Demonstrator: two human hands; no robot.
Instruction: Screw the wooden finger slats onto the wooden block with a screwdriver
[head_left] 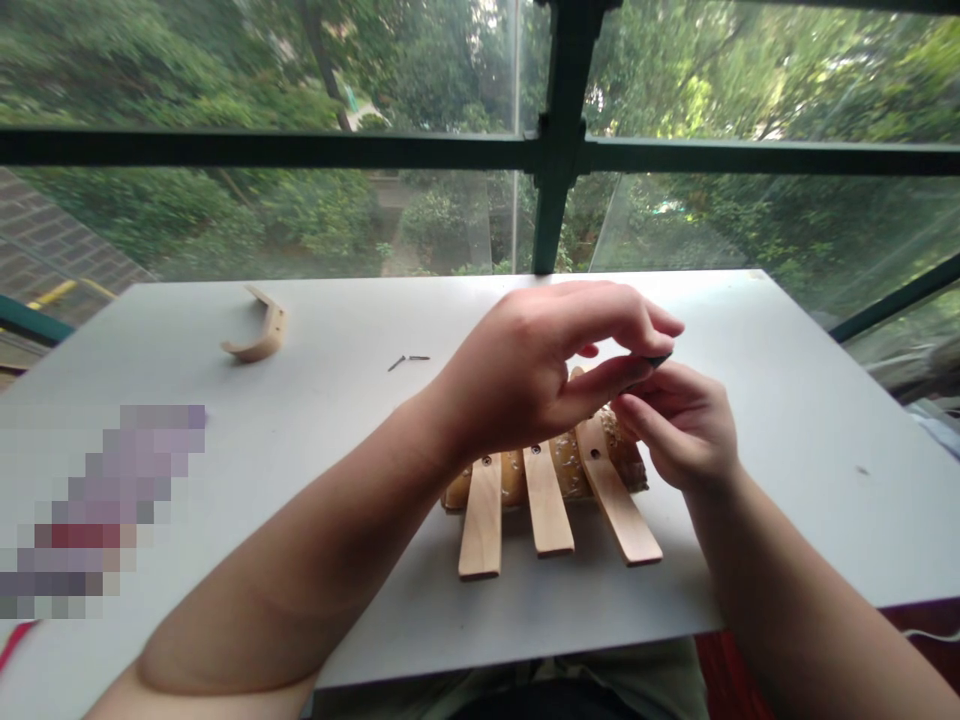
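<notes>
My left hand (559, 360) reaches over the middle of the table, thumb and fingertips pinching a small dark piece (654, 361). Close against it, my right hand (682, 425) is closed, its thumb pressed to the fingers; what it grips is hidden. Below both hands lies a rough brown log-like block (514, 480), partly covered by my left hand and wrist. Three pale wooden strips (551, 515) are fixed across it, slanting toward me. Dark screw heads or holes show near their upper ends. The right strip (626, 515) lies at an angle beneath my right hand.
Two screws (409, 360) lie on the white table (337, 330), left of the block. A curved wooden hook (271, 330) with two holes rests at the far left. A blurred-out patch (112, 500) covers the left side. Windows with dark frames stand behind the table.
</notes>
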